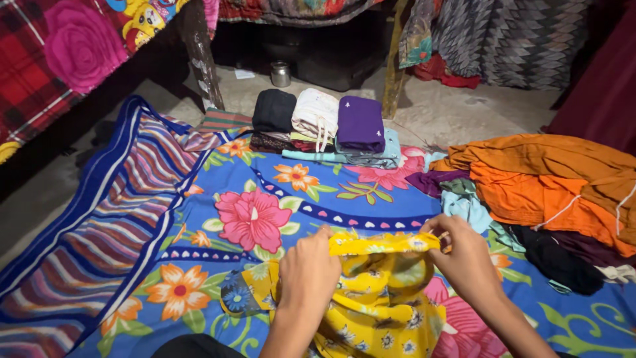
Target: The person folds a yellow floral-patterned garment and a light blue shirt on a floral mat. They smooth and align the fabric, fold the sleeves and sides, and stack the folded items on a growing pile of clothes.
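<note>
Hands, the left hand (pixel 308 265) and right hand (pixel 464 255), each pinch the yellow floral garment (pixel 377 298) by its top edge, grip clenched, stretching it taut over the blue flowered sheet (pixel 265 199).

Floor sheet (pixel 199 219) spread across centre, covering most of floor. Near centre on it: garment (pixel 381 298), top edge pinched between left hand (pixel 308 272) on its left end & right hand (pixel 464 255) on its right end. Far centre, at sheet's far edge: 3 stacks of folded clothes (pixel 328 129) side by side, left to right. Behind them, further back under bed: small metal pot (pixel 281 73). Right side, partly on sheet: heap of unfolded clothes (pixel 550 192), just right of right hand. Far left: bed w/ blanket (pixel 59 53) hanging over edge; bed leg (pixel 202 56) stands left of stacks.
</note>
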